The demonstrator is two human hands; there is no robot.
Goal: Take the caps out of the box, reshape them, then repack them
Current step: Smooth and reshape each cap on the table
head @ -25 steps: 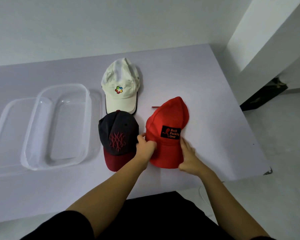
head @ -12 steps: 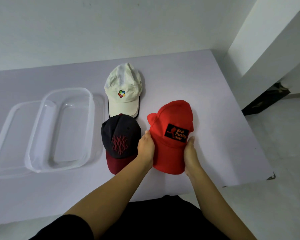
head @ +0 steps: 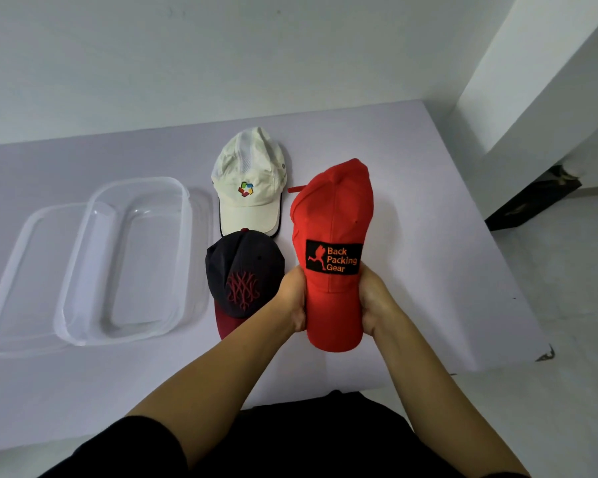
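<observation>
Lower centre: left hand (head: 293, 300) and right hand (head: 376, 302), each curled round one side of the red cap (head: 332, 215) at the brim, which is curved narrow between them; black "Back Packing Gear" patch faces up.
Left of it, on the counter (head: 435, 243): dark cap (head: 244, 267), maroon brim nearest.
Centre left: clear box (head: 187, 215), its lid (head: 18, 281) alongside at left.
Farther, upper centre: white cap (head: 247, 170), brim towards the dark cap.
</observation>
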